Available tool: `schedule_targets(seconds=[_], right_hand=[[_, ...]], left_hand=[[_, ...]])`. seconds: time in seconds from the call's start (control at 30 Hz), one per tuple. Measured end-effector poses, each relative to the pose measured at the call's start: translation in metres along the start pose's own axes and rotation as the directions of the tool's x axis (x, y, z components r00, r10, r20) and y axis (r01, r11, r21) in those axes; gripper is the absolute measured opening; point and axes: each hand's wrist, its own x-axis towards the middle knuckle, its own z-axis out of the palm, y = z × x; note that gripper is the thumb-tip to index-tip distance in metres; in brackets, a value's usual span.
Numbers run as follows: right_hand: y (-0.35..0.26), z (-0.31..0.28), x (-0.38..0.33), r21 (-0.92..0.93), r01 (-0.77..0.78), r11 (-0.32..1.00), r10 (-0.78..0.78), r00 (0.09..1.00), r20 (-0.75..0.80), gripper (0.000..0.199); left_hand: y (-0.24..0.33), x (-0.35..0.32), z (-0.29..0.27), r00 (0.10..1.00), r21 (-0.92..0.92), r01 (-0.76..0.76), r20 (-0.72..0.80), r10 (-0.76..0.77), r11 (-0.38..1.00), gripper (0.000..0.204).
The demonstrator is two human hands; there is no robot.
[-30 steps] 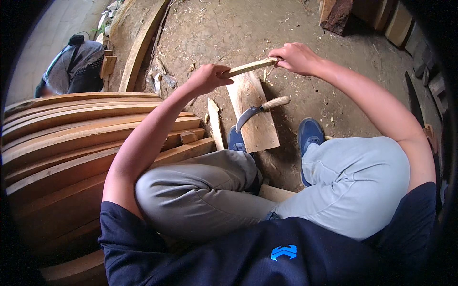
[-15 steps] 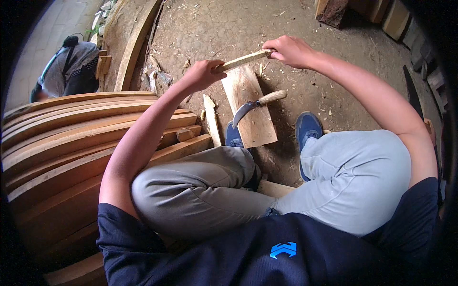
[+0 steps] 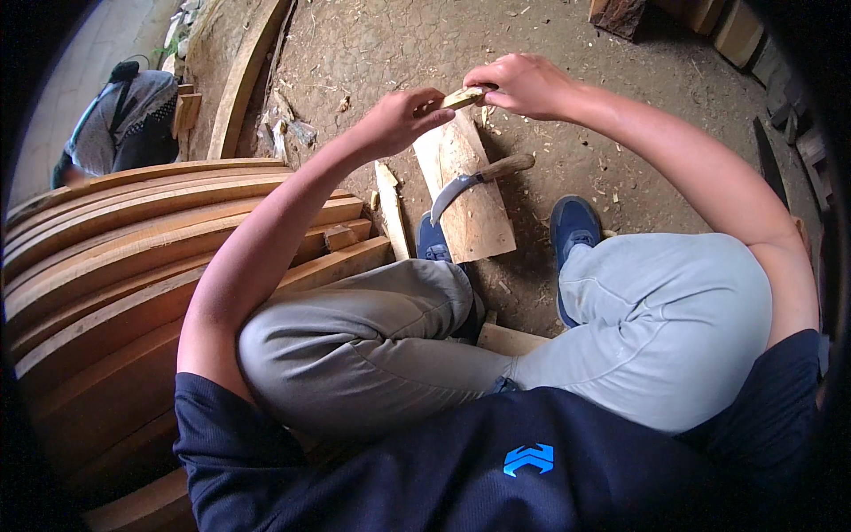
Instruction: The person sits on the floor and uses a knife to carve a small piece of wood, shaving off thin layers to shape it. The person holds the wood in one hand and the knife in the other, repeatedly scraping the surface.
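Observation:
Both my hands hold a pale strip of wood [image 3: 462, 97] out in front of me, above the far end of a wooden block. My left hand [image 3: 409, 115] is closed on its left end and covers part of it. The fingers of my right hand [image 3: 523, 87] pinch the other end. Below, the flat wooden block [image 3: 483, 232] lies on the ground between my feet. Across the block rests a sickle-like knife with a curved dark blade [image 3: 454, 192] and a wooden handle [image 3: 509, 166], touched by neither hand.
Stacked boards [image 3: 133, 208] fill the left side. A split wood piece [image 3: 391, 208] lies left of the block. Chips are scattered over the dirt floor [image 3: 372, 53]. Another person [image 3: 124, 120] bends down at the far left. Timber blocks [image 3: 737, 40] line the far right.
My hands have come closer together, and less of the strip shows between them. The strip looks turned, with one end nearer my view. The knife and block stay in place.

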Motion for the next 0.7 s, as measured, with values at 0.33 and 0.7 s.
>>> schedule_targets(seconds=[0.33, 0.7], right_hand=[[-0.019, -0.001, 0.001, 0.023, 0.136, 0.99, -0.135, 0.99, -0.046, 0.025], [-0.018, 0.001, 0.0, 0.151, 0.024, 0.988, -0.023, 1.0, -0.006, 0.03]], left_hand=[[0.02, -0.001, -0.004, 0.99, -0.254, 0.123, 0.092, -0.103, 0.959, 0.053], [0.009, -0.002, -0.006, 0.984, -0.33, 0.142, 0.151, -0.096, 0.933, 0.054]])
